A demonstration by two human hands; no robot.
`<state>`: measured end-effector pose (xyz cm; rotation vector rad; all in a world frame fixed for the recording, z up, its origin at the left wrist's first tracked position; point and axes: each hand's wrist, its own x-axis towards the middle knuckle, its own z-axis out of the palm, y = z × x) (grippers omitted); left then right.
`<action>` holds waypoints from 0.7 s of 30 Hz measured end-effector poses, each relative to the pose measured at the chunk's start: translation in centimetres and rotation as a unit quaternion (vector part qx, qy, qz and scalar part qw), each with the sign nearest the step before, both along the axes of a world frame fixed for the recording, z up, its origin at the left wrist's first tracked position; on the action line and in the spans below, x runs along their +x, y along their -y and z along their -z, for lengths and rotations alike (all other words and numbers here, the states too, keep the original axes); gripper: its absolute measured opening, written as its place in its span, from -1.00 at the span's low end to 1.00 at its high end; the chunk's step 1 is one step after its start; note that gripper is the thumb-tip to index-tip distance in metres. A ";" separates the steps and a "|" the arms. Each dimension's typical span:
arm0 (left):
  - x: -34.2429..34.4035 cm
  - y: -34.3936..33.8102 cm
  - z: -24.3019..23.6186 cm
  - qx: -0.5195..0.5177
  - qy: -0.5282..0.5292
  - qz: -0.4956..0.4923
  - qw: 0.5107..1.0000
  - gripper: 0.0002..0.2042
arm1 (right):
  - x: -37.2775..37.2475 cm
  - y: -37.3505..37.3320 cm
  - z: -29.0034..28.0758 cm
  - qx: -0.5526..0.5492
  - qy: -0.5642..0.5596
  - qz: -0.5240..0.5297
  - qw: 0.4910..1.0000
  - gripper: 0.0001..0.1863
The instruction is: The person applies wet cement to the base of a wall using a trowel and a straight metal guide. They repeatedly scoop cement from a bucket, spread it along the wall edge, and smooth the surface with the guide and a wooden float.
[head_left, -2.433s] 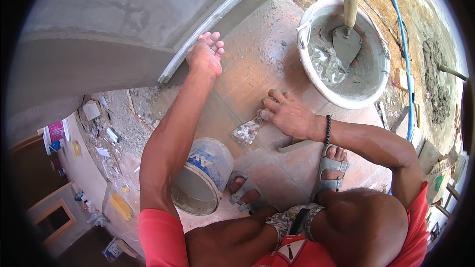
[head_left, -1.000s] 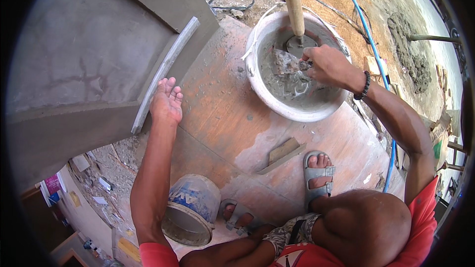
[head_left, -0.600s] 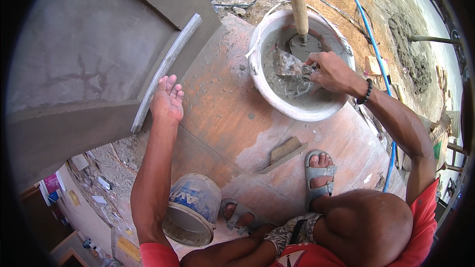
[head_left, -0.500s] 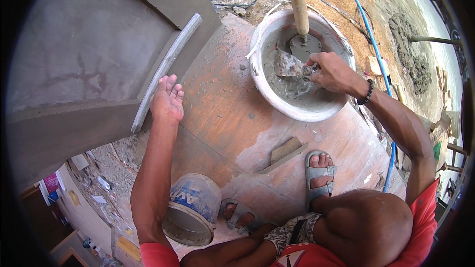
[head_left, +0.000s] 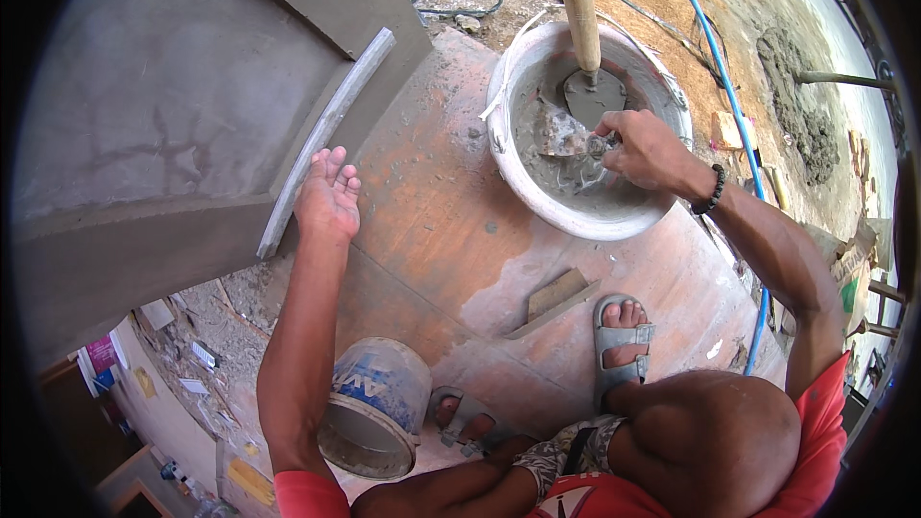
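Observation:
My right hand point(head_left: 652, 149) is closed on the handle of a small trowel. The trowel's mortar-smeared blade point(head_left: 564, 131) points left over the wet grey mortar point(head_left: 552, 165) in a white tub point(head_left: 513, 194). A second trowel with a wooden handle point(head_left: 581, 19) stands in the same tub, its blade partly in the mortar. My left hand point(head_left: 329, 200) is palm up, fingers loosely extended, beside a long pale strip point(head_left: 331, 125). The strip lies along the edge of a smooth grey plastered block point(head_left: 173, 96). The back of the left hand is hidden.
A mortar-stained bucket point(head_left: 379, 384) lies tipped by my left forearm. Two short wooden pieces point(head_left: 554, 299) rest on the floor boards point(head_left: 432, 278) near my sandaled foot point(head_left: 622, 336). A blue hose point(head_left: 715, 29) runs down the right side, past a mortar heap point(head_left: 806, 110).
My right hand and its trowel have shifted slightly within the tub, the blade turning a little. The left hand has stayed by the strip. The whole view has moved slightly.

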<state>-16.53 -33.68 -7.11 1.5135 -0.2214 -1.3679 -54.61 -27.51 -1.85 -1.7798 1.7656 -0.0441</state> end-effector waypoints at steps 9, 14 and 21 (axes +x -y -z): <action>-0.2 0.1 -0.7 0.002 -0.010 -0.007 1.000 -0.71 | 0.4 0.1 0.1 0.020 0.038 0.008 0.999 -0.61; -0.2 0.1 -1.3 0.007 -0.020 -0.009 1.000 -0.71 | 1.6 -0.3 -0.3 0.030 0.073 0.023 0.997 -0.62; -0.4 0.0 -1.2 -0.018 -0.073 -0.024 0.997 -0.73 | -1.0 -2.1 -2.7 0.079 0.235 0.107 0.963 -0.64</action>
